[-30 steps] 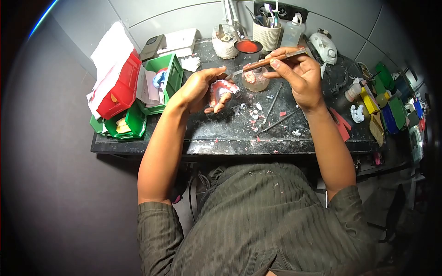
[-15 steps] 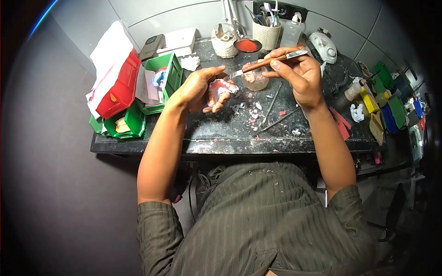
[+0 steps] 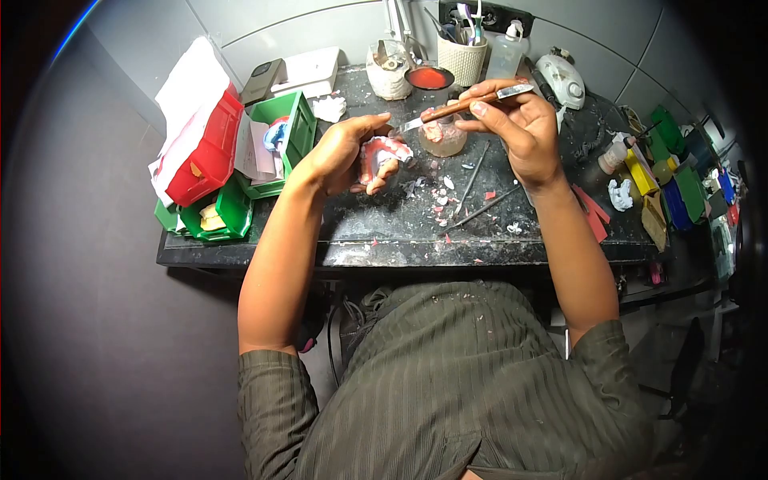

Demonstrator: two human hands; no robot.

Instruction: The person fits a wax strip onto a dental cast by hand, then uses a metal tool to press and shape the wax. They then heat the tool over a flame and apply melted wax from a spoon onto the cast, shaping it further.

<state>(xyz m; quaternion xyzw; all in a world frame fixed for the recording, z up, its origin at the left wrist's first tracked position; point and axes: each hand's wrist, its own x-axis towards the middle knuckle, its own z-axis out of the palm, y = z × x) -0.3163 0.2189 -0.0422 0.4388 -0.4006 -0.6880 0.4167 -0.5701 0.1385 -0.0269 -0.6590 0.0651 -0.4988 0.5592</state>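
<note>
My left hand (image 3: 350, 154) is closed around a dental model (image 3: 376, 158) that carries a pink wax arch with whitish teeth along it. Pinched in my right hand (image 3: 520, 128) is a wax knife (image 3: 460, 107) with a brown wooden handle and metal at both ends. Its blade (image 3: 411, 126) points left, close above the model's upper edge. Behind the handle stands a squat glass burner (image 3: 444, 142) with pinkish wax on its top. A small black-rimmed pan of red wax (image 3: 429, 78) sits further back.
Green bins (image 3: 298, 144) and a red bin (image 3: 214, 148) stand on the left. Two thin tools (image 3: 474, 180) lie among wax scraps on the black table (image 3: 360, 254). At the back are a woven cup (image 3: 462, 62) of brushes and a clear bottle (image 3: 506, 54). Pink wax sheets (image 3: 590, 214) lie at right.
The dental model has tilted and shifted slightly in my left hand. The wax knife has barely moved, its blade staying near the model.
</note>
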